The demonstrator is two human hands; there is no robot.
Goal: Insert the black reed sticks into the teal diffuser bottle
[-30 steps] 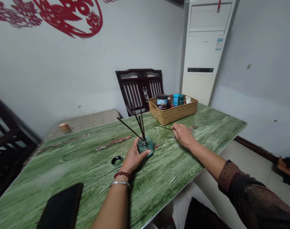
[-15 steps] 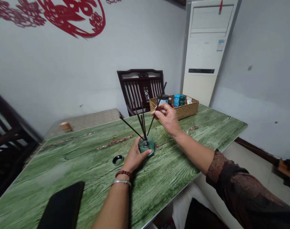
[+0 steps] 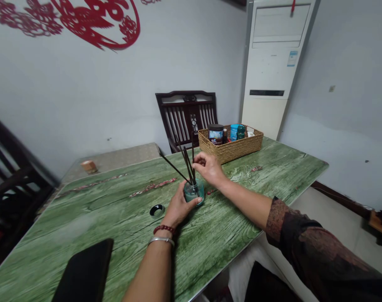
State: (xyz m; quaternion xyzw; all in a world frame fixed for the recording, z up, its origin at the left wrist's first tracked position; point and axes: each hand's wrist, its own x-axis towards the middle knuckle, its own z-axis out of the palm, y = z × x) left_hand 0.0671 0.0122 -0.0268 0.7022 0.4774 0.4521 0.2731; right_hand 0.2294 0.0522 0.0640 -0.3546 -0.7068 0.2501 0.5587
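Note:
A small teal glass diffuser bottle (image 3: 195,193) stands upright on the green table (image 3: 128,226). My left hand (image 3: 180,205) is wrapped round its near left side. Several dark reed sticks (image 3: 175,167) fan out of the bottle's neck, one leaning far to the left. With thumb and fingers pinched, my right hand (image 3: 209,167) grips a reed stick (image 3: 193,147) that rises nearly upright just above the neck. Its lower end is hard to tell from the other sticks. Left of the bottle lies a black ring-shaped cap (image 3: 157,210).
A wicker basket (image 3: 237,152) with a dark-lidded jar (image 3: 216,135) and bottles stands behind my right hand. At the near left lies a black phone-like slab (image 3: 84,270). An orange-brown round object (image 3: 89,166) sits beyond the table; a dark wooden chair (image 3: 187,113) is behind.
My right hand has moved down and left, bringing the reed stick from a rightward slant to nearly upright among the others. My left hand stays on the bottle.

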